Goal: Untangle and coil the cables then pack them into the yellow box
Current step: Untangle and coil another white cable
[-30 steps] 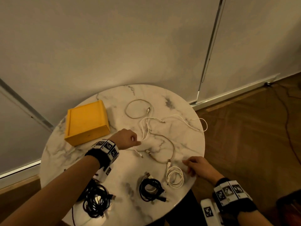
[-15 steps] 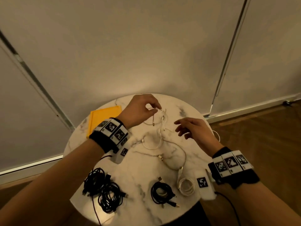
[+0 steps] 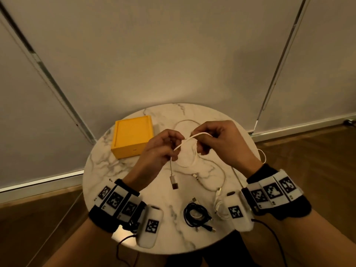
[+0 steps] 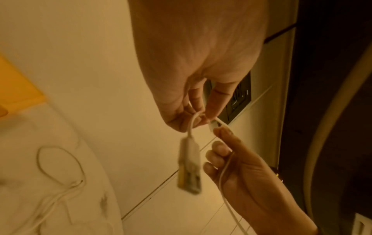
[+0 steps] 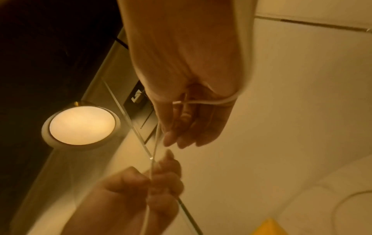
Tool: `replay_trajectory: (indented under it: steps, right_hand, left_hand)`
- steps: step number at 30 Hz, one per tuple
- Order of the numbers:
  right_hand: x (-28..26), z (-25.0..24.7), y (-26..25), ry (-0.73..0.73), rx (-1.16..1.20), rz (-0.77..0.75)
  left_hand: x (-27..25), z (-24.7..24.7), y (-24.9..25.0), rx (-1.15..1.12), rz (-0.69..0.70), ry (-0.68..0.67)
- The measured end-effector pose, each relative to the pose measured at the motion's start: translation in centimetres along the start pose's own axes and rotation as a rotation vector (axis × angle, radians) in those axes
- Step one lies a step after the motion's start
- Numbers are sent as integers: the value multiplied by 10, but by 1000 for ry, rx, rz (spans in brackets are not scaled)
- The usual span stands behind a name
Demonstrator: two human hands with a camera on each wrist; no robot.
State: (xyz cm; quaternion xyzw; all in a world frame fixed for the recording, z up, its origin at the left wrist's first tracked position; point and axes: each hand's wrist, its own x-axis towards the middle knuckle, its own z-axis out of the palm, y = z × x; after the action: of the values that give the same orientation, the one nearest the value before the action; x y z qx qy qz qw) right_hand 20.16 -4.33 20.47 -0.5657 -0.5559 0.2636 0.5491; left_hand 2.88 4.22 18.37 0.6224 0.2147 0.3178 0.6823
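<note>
The white cable [image 3: 189, 140] is hanging in the air above the middle of the round table [image 3: 100, 162], its USB plug [image 3: 174, 183] dangling free. The left hand [image 3: 160, 149] is pinching it near the plug; the right hand [image 3: 217, 140] is gripping the loop. The yellow box [image 3: 133, 138] is sitting closed near the table's far left edge. Pulling too hard could be tightening a knot, since the trailing end is crossing other cables below. Half a second ago the right hand was open, reaching in.
</note>
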Motion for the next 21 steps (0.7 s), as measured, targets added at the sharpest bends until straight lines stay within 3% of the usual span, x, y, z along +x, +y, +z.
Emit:
replay_trajectory:
  steps: [2,6,9,11,14,17,21]
  right_hand:
    - [1,4,-13,-48,-12,12]
    - [11,5,-17,48,44,94]
    - [13,6,-8,14,184,214]
    - [3,17,-4,-61,239,250]
    - [-29,46,9,-167,221,267]
    - [-58,70,26,-226,247,352]
    - [-72,71,40,-282,117,373]
  left_hand:
    - [-4,-1,4,-81,-98,-50]
    - [-19,3,7,-272,-274,-321]
    - [-33,12,5,-454,-287,-390]
    - [-36,14,10,-611,-200,-320]
    - [-28,11,18,-719,-58,-90]
    - [-14,-1,17,-667,77,31]
    - [-7,-21,5,-579,104,87]
